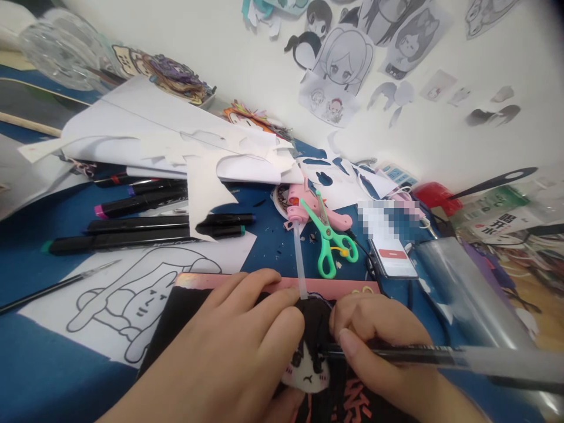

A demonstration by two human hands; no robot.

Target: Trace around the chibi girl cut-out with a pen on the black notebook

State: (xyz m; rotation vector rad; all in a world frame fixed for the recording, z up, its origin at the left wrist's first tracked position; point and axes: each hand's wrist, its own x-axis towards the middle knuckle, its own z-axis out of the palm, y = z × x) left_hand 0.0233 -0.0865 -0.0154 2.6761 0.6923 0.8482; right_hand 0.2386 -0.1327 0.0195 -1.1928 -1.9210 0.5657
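Observation:
My left hand (240, 346) lies flat with fingers stretched out, pressing down on a dark printed sheet (176, 329) that shows a cartoon girl's face (306, 367). My right hand (383, 346) is closed round a thin black pen (396, 354), its tip at the dark hair of the drawn figure. A pink strip (343, 286) runs along the sheet's far edge. The fingers of both hands almost meet over the figure's head.
A line drawing on white paper (132, 294) lies to the left, with several black markers (132, 232) and cut paper scraps (176, 135) behind. Green scissors (330, 235), a pink glue gun (308, 208) and a phone (392, 252) sit beyond. Cartoon cut-outs (348, 59) hang on the wall.

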